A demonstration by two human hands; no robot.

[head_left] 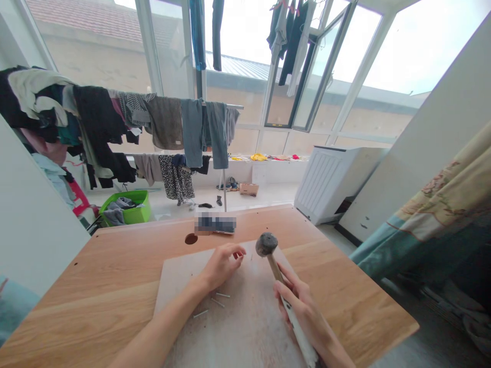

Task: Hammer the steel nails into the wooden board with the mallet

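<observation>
My right hand (301, 301) is wrapped round the handle of a mallet (266, 244) with a dark, rounded head and a pale, worn shaft. The mallet's head is raised toward the far part of a pale board (230, 327). A thin nail (251, 255) seems to stand upright in the board, just left of the mallet head. Beside it is my left hand (224, 265), its fingers loosely curled and the thumb a little apart; I make out nothing between them. Several loose nails (218, 302) lie on the board near my left wrist.
Under the board is a wood-grain table (111, 276) with a round hole (191, 238). A blurred dark object (215, 223) lies at its far edge. Beyond stand a laundry rack (164, 122), a green basket (143, 207) and a white ribbed appliance (322, 179). A curtain (433, 204) hangs at right.
</observation>
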